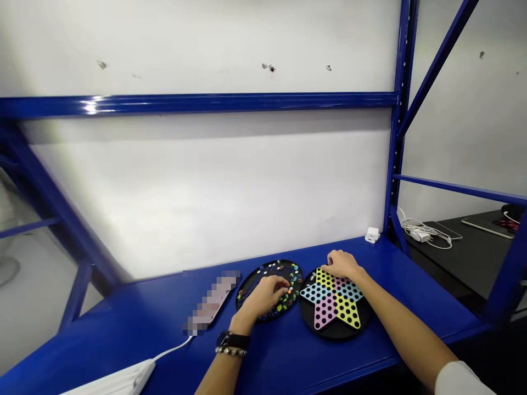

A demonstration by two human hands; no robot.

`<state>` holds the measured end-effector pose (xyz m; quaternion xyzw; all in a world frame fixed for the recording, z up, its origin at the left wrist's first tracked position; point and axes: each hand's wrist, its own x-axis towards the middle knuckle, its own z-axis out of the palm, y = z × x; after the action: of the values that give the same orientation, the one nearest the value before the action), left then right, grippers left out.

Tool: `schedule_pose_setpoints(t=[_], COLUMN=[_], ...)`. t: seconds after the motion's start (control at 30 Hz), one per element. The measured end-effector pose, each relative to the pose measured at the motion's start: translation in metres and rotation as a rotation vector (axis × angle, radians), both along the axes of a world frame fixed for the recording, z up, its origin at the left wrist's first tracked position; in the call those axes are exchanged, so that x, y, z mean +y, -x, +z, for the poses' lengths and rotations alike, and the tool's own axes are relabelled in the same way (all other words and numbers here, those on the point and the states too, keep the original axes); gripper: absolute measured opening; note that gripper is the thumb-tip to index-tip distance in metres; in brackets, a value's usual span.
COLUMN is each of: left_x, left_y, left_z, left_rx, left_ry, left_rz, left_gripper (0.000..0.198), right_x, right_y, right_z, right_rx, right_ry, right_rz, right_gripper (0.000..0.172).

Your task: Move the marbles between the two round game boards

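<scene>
A round black tray (251, 285) of several coloured marbles lies on the blue shelf. My left hand (265, 296) rests in it, fingers curled down among the marbles; what they pinch is hidden. Right of it sits a black round board with a pastel six-pointed star (335, 307) full of holes. My right hand (341, 264) lies on the board's far edge, fingers bent over the rim. A dark watch and bracelet (231, 343) sit on my left wrist.
A blurred flat object (212, 302) lies left of the tray. A white power strip (123, 378) with cable sits at the front left. A small white charger (372, 236) stands by the blue post (399, 137). Cables and a tablet lie on the black table (465, 258) to the right.
</scene>
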<state>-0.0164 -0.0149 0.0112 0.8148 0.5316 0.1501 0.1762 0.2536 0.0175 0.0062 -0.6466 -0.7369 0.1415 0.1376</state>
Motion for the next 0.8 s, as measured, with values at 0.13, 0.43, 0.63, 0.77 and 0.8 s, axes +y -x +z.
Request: schedule_pose_setpoints(t=[0.13, 0.43, 0.63, 0.77, 0.8], left_x=[-0.0021, 0.0048, 0.002, 0.0017, 0.0022], left_y=[-0.0013, -0.005, -0.0103, -0.0077, -0.0064], left_z=[0.0001, -0.0082, -0.0078, -0.007, -0.0064], left_rx=[0.024, -0.02, 0.082, -0.004, -0.023], left_ry=[-0.019, -0.108, -0.077, -0.027, -0.018], left_rz=[0.02, 0.056, 0.044, 0.019, 0.021], left_gripper=[0.026, 0.026, 0.027, 0.026, 0.027], right_x=[0.0006, -0.0001, -0.0005, -0.0003, -0.0001], right_y=[-0.0006, 0.0005, 0.0008, 0.0012, 0.0012], right_z=[-0.0004, -0.0005, 0.0001, -0.0001, -0.0004], right_rx=[-0.003, -0.008, -0.001, -0.003, -0.005], right_ry=[0.001, -0.01, -0.004, -0.006, -0.007], right_rz=[0.012, -0.003, 0.012, 0.006, 0.005], right_gripper=[0.027, 0.025, 0.026, 0.026, 0.026])
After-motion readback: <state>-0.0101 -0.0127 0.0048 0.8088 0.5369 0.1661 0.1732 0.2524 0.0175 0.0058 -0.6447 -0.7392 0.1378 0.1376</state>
